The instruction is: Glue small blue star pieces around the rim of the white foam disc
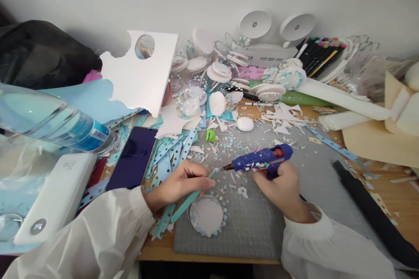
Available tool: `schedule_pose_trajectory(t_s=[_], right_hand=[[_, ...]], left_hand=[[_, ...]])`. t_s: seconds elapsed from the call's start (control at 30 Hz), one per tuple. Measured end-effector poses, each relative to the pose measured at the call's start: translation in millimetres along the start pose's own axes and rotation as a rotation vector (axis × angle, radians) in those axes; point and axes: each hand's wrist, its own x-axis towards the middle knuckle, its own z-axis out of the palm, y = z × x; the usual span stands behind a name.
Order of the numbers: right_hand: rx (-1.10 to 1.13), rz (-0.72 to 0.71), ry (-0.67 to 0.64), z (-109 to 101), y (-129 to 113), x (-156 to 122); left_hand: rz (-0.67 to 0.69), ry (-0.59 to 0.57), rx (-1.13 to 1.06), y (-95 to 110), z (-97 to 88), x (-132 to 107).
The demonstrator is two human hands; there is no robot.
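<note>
My left hand (180,184) pinches a pair of teal tweezers (185,207). At their tip sits a tiny light-blue star (216,169). Gripped in my right hand (280,191) is a blue hot glue gun (253,160), its nozzle pointing left, right by the star. Whether nozzle and star touch, I cannot tell. Below my left hand lies a round white disc (207,216), edged with small blue and white stars, on the grey cutting mat (250,235). Loose paper stars are scattered over the mat beyond both hands.
Star-punched blue strips (168,152) and a dark phone (132,157) lie at left, beside a white power bank (57,196) and a water bottle (62,117). Decorated white discs (219,72) pile up along the wall. A long black object (373,213) rests at right.
</note>
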Motion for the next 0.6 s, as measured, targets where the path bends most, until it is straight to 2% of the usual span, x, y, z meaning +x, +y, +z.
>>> schedule_pose_trajectory(t_s=[0.43, 0.6], right_hand=[[-0.022, -0.025, -0.022, 0.5, 1.8, -2.2], [-0.142, -0.070, 0.000, 3.4, 3.8, -3.9]], left_hand=[[0.000, -0.009, -0.010, 1.1, 1.0, -0.7], [0.006, -0.014, -0.020, 1.2, 1.0, 0.1]])
